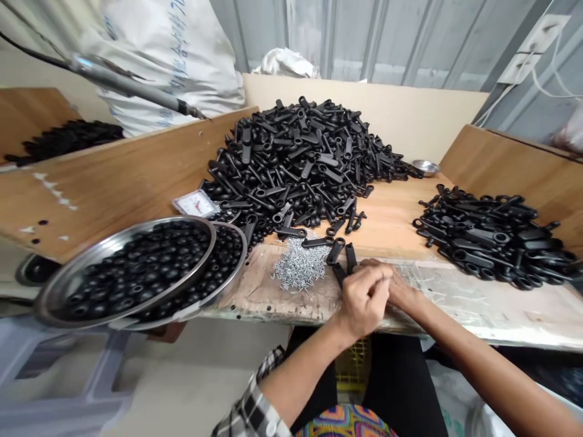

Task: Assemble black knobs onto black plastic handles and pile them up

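At the table's near edge, my left hand point(364, 297) curls loosely over my right hand point(403, 294), fingers bent; I cannot tell what either grips. Black plastic handles point(344, 258) lie touching my fingertips. Just left sits a screw pile point(300, 267), then steel pans of black caps point(136, 270). Beyond rises the big handle heap point(300, 158).

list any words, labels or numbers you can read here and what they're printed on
None reads clearly.
White woven sack behind the wooden bench: blue print, too blurred to read.
Small white square dial beside the black plastic handle pile: red and dark marks, too small to read.
Hands, silver screws, steel pans: no text.
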The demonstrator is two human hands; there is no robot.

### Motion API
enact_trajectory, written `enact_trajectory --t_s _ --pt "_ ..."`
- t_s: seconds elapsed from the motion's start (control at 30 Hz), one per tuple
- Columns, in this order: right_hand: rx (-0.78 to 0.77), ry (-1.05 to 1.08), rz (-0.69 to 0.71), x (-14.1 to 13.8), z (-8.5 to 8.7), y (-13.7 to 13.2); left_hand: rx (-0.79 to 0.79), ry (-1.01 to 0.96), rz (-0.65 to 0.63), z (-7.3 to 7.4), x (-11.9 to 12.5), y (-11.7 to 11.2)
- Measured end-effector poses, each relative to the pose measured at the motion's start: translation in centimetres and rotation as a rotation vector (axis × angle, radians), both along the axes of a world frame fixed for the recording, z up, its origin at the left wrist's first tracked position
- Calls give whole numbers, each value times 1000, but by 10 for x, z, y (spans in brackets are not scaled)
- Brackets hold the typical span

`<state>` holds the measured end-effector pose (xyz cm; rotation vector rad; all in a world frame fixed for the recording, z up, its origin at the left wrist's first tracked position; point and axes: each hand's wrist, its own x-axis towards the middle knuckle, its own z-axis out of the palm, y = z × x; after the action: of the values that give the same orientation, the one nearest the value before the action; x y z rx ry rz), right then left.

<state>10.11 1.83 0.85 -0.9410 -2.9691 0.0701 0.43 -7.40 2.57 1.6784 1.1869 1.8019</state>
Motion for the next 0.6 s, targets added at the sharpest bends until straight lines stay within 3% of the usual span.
enact_trajectory --t_s 0.1,0.17,0.3,0.4,0.47,0.6 --pt "41 109 -19 6 9 -10 -133 -63 -25 -16 -11 -53" --pt "56 273 4 9 18 -30 -286 -245 -22 -28 -23 -81" --pt "-142 431 320 6 29 -100 -430 -728 -210 -42 -42 -124" --pt "-227 309 492 -7 23 -153 -489 -926 -319 -42 -45 -147" --pt "-216 254 524 -15 19 -174 -574 -976 -296 -41 -43 -155" --pt "-301 246 572 -16 31 -177 -645 -991 -127 -38 -40 -161"
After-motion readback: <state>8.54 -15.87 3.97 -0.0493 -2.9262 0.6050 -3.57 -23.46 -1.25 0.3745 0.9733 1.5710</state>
